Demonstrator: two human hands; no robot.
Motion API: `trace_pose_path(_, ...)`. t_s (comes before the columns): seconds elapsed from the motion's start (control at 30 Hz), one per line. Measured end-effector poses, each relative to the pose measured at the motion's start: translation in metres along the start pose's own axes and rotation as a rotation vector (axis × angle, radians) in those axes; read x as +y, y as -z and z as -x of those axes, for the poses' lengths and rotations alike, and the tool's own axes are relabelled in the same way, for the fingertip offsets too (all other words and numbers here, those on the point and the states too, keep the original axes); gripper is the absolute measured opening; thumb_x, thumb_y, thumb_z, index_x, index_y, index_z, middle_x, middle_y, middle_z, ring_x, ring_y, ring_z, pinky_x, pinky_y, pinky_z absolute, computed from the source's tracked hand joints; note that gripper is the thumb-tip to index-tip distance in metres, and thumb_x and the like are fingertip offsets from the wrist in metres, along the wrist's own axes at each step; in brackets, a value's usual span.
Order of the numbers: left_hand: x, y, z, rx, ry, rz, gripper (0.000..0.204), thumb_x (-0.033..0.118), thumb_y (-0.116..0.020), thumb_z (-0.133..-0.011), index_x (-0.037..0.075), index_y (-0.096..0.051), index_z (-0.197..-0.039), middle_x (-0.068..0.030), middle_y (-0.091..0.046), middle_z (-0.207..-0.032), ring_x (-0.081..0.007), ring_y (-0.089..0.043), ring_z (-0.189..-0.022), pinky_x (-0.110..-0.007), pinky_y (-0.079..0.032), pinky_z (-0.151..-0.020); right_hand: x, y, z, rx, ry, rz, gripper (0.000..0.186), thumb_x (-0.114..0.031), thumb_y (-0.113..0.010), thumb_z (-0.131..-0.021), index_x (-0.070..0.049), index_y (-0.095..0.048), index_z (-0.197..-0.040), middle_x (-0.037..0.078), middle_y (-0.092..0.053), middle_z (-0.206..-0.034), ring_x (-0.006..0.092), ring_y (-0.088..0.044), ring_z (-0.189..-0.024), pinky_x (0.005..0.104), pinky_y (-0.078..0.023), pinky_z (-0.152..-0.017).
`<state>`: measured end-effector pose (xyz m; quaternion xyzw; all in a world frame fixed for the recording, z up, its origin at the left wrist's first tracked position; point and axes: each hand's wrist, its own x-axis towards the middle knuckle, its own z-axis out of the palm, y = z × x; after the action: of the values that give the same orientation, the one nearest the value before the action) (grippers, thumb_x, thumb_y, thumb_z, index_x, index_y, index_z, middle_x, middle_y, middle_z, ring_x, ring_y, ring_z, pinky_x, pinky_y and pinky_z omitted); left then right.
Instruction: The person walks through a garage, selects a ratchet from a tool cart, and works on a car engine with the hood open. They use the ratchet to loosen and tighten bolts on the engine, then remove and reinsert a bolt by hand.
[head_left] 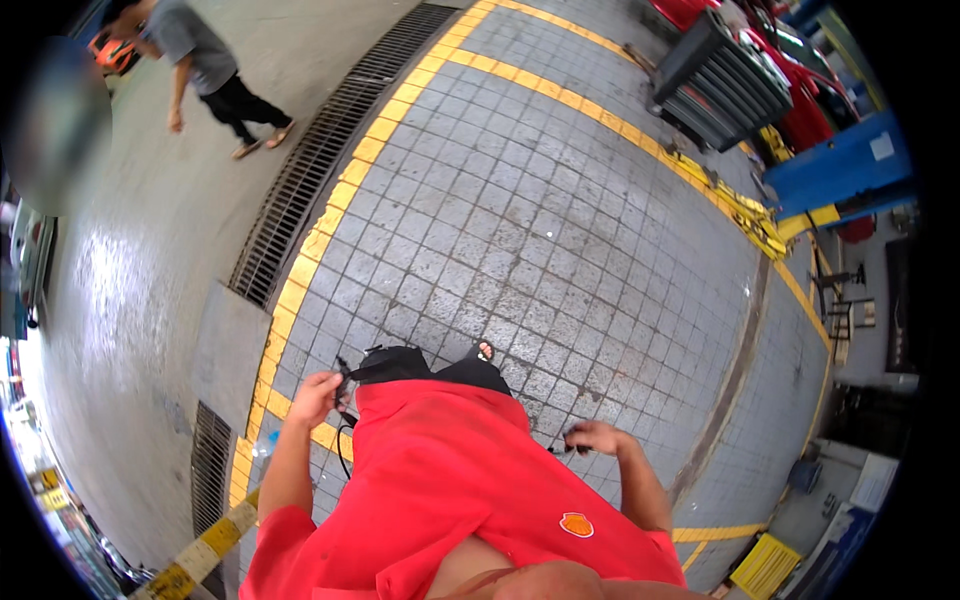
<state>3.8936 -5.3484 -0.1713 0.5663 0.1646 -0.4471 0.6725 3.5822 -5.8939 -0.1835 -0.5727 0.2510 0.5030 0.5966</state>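
Note:
At the left side of my waist, my left hand (320,395) is closed on a small black clip or strap (344,372), with a black cable (343,452) hanging below it. Out to the right of my red shirt (450,450), my right hand (592,437) has its fingers curled around a small dark item (574,447), too unclear to name. Black trousers (405,362) and one sandalled foot (484,350) show beyond the shirt, on grey tiles.
A person (215,70) in grey stands beyond a drain grate (300,200) at upper left. A striped barrier (200,550) is at lower left. A tool cabinet (720,80), yellow lift arms (735,205) and a blue lift part (835,170) line the right, near a red car (805,70).

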Motion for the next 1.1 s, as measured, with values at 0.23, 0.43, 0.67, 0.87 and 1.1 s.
trace_pose_path(0.23, 0.109, 0.047, -0.034, -0.136, 0.376, -0.213, 0.024, 0.021, -0.070, -0.091, -0.002, -0.065, -0.086, -0.0086, -0.066, -0.070, -0.0185, -0.063, -0.058, -0.032, -0.054, -0.058, 0.027, -0.006, 0.049, -0.368, -0.311, -0.100, 0.044, -0.038, -0.069, -0.088, -0.005, -0.068, -0.116, 0.002, -0.069, -0.103, 0.0105, -0.058, -0.084, 0.0310, -0.050, -0.074)
trace_pose_path(0.43, 0.330, 0.008, -0.084, -0.336, 0.055, -0.398, 0.027, 0.019, -0.074, -0.087, -0.005, -0.062, -0.081, -0.0127, -0.062, -0.067, -0.0227, -0.066, -0.056, -0.034, -0.053, -0.050, -0.103, 0.092, 0.053, -0.478, -0.439, -0.051, 0.050, -0.039, -0.070, -0.087, -0.004, -0.065, -0.122, 0.002, -0.068, -0.107, 0.0116, -0.059, -0.094, 0.0309, -0.050, -0.079)
trace_pose_path(0.67, 0.557, -0.159, -0.207, -0.044, -0.734, -0.213, 0.027, 0.014, -0.071, -0.084, -0.003, -0.056, -0.096, -0.0099, -0.056, -0.082, -0.0132, -0.052, -0.043, -0.023, -0.041, -0.035, -0.385, 0.252, 0.129, 0.207, 0.207, -0.327, 0.030, -0.015, -0.067, -0.085, 0.004, -0.060, -0.108, 0.010, -0.068, -0.089, 0.0114, -0.054, -0.061, 0.0261, -0.044, -0.056)
trace_pose_path(0.87, 0.595, -0.390, -0.358, -0.565, -0.851, -1.001, 0.006, -0.001, -0.068, -0.087, -0.006, -0.066, -0.090, -0.0104, -0.061, -0.083, -0.0164, -0.062, -0.068, -0.029, -0.047, -0.055, -0.455, 0.288, 0.091, 0.541, 0.708, -0.639, 0.018, -0.003, -0.063, -0.083, 0.001, -0.055, -0.099, 0.009, -0.061, -0.081, 0.0101, -0.051, -0.060, 0.0258, -0.041, -0.053)
trace_pose_path(1.1, 0.590, -0.577, -0.464, -0.944, -1.067, -1.330, 0.008, 0.000, -0.073, -0.082, -0.002, -0.066, -0.086, -0.0101, -0.059, -0.078, -0.0238, -0.059, -0.060, -0.032, -0.050, -0.054, -0.576, 0.440, 0.065, 0.467, 0.624, -0.472, 0.028, -0.016, -0.067, -0.092, 0.005, -0.057, -0.108, 0.003, -0.061, -0.081, 0.0080, -0.054, -0.065, 0.0254, -0.045, -0.056)
